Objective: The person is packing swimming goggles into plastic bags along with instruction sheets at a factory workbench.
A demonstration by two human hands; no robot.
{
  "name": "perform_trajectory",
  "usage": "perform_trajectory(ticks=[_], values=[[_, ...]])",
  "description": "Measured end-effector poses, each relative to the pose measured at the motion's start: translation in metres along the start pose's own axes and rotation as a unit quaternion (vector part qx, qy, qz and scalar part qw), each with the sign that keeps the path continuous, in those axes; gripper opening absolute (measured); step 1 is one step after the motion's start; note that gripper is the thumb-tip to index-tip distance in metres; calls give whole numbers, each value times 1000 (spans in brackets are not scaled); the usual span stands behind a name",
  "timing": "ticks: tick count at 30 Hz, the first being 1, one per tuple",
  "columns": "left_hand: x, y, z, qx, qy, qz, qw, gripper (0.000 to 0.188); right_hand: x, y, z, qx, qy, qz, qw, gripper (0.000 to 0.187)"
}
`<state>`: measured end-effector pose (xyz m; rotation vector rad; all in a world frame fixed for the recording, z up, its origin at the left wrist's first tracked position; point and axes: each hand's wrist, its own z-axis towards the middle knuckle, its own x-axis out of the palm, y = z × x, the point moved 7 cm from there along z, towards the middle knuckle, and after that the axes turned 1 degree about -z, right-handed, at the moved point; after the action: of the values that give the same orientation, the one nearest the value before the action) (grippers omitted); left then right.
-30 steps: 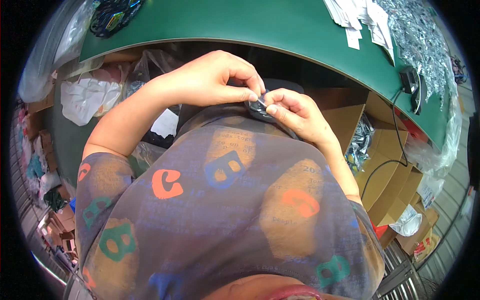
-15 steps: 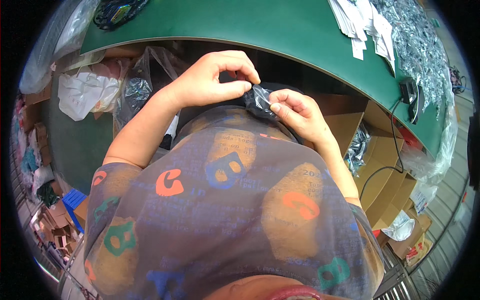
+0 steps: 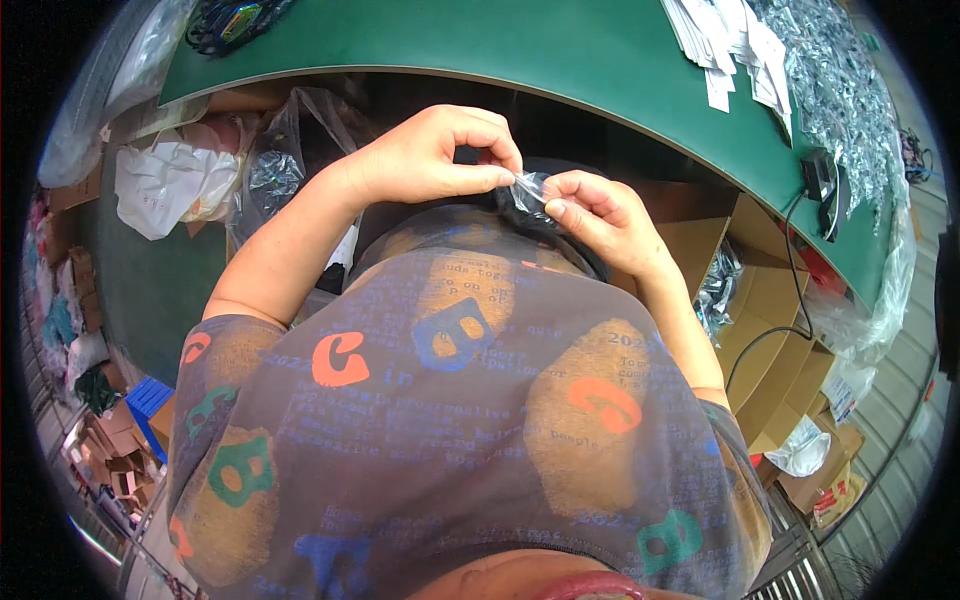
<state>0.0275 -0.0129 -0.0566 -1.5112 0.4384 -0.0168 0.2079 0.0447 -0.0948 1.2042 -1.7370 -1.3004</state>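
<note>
A small clear plastic bag (image 3: 524, 206) with something dark inside hangs between my two hands, just in front of my lap. My left hand (image 3: 445, 155) pinches one side of its upper edge between thumb and forefinger. On the other side, my right hand (image 3: 603, 218) grips the edge the same way, its thumb toward me. The plastic is drawn taut between the fingertips. What lies in the bag looks black, but its kind cannot be made out.
Beyond my hands curves a green table (image 3: 470, 40), with white paper slips (image 3: 715, 40), a heap of small clear packets (image 3: 835, 80) and a black adapter (image 3: 822, 180) on its right. Cardboard boxes (image 3: 770, 340) stand below right. Plastic bags (image 3: 180, 185) lie at left.
Both hands have shifted slightly to the right with the bag. The clear edge between the fingertips now looks more stretched.
</note>
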Motion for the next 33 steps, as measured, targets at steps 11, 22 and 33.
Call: perform_trajectory(ticks=[11, 22, 33], values=[[5, -9, 12, 73, -16, -28, 997, 52, -11, 21, 1, -36, -27, -31, 999, 15], [57, 62, 41, -67, -50, -262, 961, 22, -33, 22, -8, -162, -240, -310, 906, 18], [59, 69, 38, -83, -76, -310, 944, 33, -41, 19, 4, -102, -185, -230, 950, 20]])
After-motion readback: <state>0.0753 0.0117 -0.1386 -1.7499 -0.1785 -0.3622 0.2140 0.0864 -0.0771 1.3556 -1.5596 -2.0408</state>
